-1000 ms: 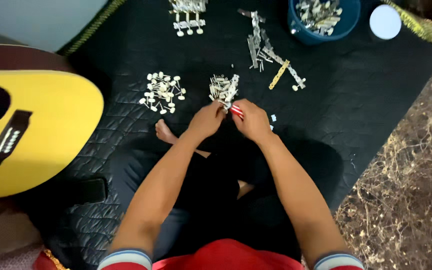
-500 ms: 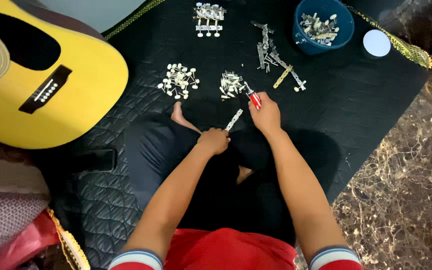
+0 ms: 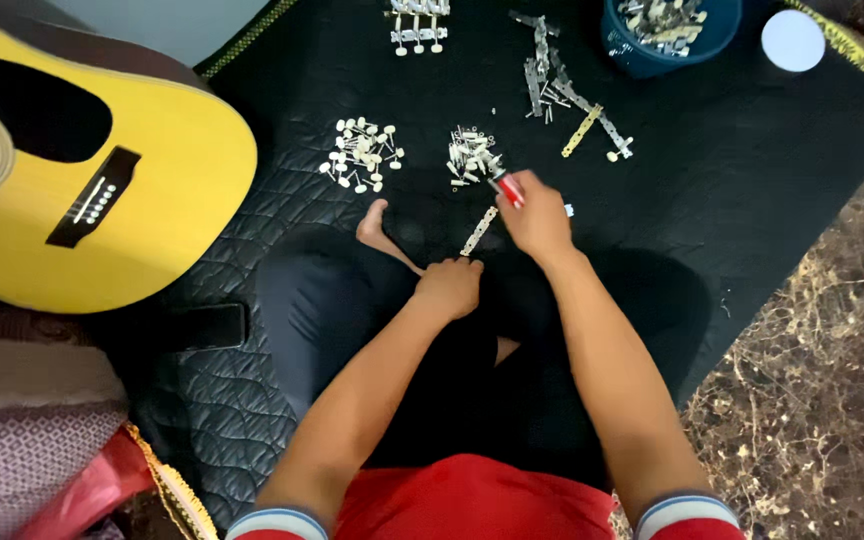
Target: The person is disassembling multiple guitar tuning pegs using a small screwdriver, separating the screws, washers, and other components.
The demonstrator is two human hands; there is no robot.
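Observation:
I sit cross-legged on a black quilted mat (image 3: 752, 180). My left hand (image 3: 449, 288) is closed on the lower end of a thin metal tuner strip (image 3: 479, 231) that points up and away from my knee. My right hand (image 3: 535, 217) grips a red-handled screwdriver (image 3: 505, 188), its tip near a small heap of white-knobbed tuning pegs (image 3: 470, 157). A second heap of pegs (image 3: 360, 154) lies to the left of it. My bare foot (image 3: 380, 232) shows just left of my left hand.
A yellow acoustic guitar (image 3: 102, 190) lies at the left. More metal strips (image 3: 564, 90) and a gold strip (image 3: 582, 130) lie farther out, with a blue bowl of parts (image 3: 667, 35), a white lid (image 3: 792, 40) and a peg set (image 3: 418, 22). Marble floor (image 3: 832, 380) lies at right.
My hands have drawn apart: the left pulled back toward my knee with the metal strip, the right stayed out by the pegs with the screwdriver. The view shifted left, showing more of the guitar.

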